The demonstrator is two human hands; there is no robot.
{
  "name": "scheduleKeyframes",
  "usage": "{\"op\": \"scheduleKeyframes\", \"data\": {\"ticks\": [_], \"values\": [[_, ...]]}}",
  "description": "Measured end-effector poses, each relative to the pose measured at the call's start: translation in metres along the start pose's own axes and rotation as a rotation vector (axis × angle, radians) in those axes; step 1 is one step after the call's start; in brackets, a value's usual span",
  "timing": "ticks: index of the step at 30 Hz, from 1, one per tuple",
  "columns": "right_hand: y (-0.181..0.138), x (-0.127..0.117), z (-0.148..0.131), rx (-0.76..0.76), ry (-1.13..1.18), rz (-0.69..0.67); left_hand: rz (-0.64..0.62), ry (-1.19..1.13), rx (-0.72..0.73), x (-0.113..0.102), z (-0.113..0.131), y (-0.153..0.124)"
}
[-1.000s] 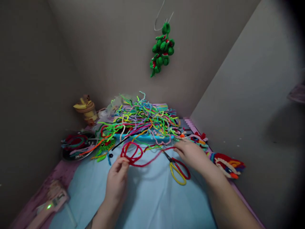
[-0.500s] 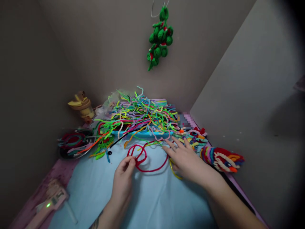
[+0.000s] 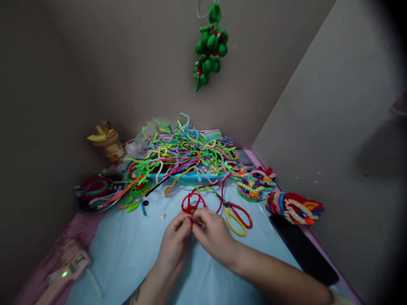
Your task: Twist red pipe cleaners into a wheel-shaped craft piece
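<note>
Blue cloth; red strand — thin, looped; L fingers, R fingers pinching it

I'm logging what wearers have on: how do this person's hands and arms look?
The left hand and right hand wear no gloves. A dark marking, perhaps a tattoo, shows on the left forearm; the right forearm is bare to a pale edge, perhaps a sleeve.

Left hand and right hand are pinching the red strand. Scissors are lying near the right hand. Tray is holding piled strands; glue gun is showing 1 green light.
</note>
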State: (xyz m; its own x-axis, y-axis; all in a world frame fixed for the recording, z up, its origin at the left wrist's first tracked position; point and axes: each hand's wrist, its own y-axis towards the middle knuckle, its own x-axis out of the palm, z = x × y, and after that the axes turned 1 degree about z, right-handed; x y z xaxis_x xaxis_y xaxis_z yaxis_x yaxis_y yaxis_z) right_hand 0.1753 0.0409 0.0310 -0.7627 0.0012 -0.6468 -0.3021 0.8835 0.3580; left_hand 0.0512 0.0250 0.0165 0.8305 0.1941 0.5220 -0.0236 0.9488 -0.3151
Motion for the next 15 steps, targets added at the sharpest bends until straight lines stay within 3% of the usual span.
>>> {"op": "scheduleKeyframes", "data": {"ticks": [6, 15], "values": [[-0.006, -0.011, 0.009, -0.067, 0.004, 0.081, 0.076, 0.216, 0.117, -0.010, 0.011, 0.010], [-0.021, 0.000, 0.032, -0.003, 0.061, 0.141, -0.029, 0.467, 0.066, -0.016, 0.016, 0.021]]}}
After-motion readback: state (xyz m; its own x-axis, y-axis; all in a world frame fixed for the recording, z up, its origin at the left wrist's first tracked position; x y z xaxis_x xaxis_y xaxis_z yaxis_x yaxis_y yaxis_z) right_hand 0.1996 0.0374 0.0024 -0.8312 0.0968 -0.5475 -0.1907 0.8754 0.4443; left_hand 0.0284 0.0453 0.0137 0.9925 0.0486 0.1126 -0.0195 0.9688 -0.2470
